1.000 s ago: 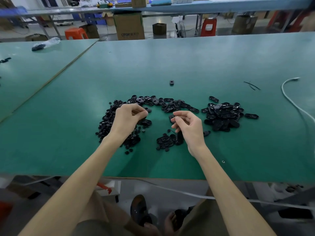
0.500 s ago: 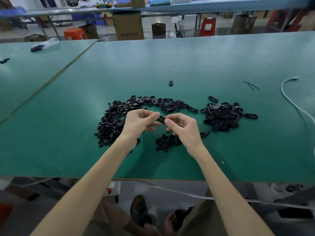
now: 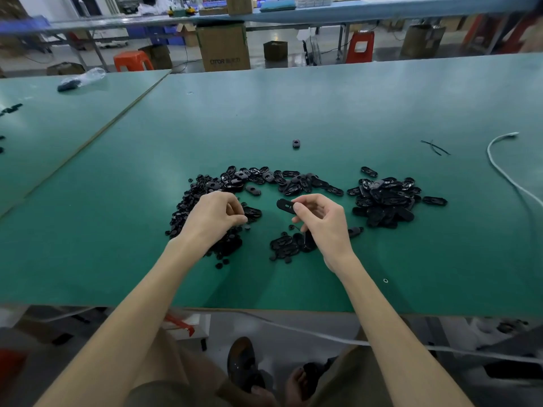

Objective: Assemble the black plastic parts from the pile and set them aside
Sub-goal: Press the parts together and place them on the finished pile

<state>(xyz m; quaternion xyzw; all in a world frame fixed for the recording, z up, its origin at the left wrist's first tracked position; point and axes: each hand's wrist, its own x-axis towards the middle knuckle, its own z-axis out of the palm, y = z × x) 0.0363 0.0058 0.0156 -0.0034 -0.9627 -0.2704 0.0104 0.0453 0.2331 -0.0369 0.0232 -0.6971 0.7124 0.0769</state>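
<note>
Now the right hand (image 3: 321,227) pinches one oval (image 3: 284,205) by its end between thumb and fingertips. It holds it just above the table (image 3: 323,113), with the free end pointing to nine o'clock. The left hand (image 3: 216,218) has its fingers curled down onto the buttons (image 3: 183,211), the pile of small round pieces at nine o'clock of the work spot. Whether it has one pinched I cannot tell, since the fingertips hide it. To do this step well, I judge the left hand should lift a single button, not a clump, and turn it to face the oval before the two meet. The right hand should hold the oval level and grip only its end, leaving the middle free for seating. Loose ovals (image 3: 282,179) arc at twelve o'clock. I take the heap (image 3: 385,201) at three o'clock, well apart, to be the set-aside place, so the joined piece belongs there.
</note>
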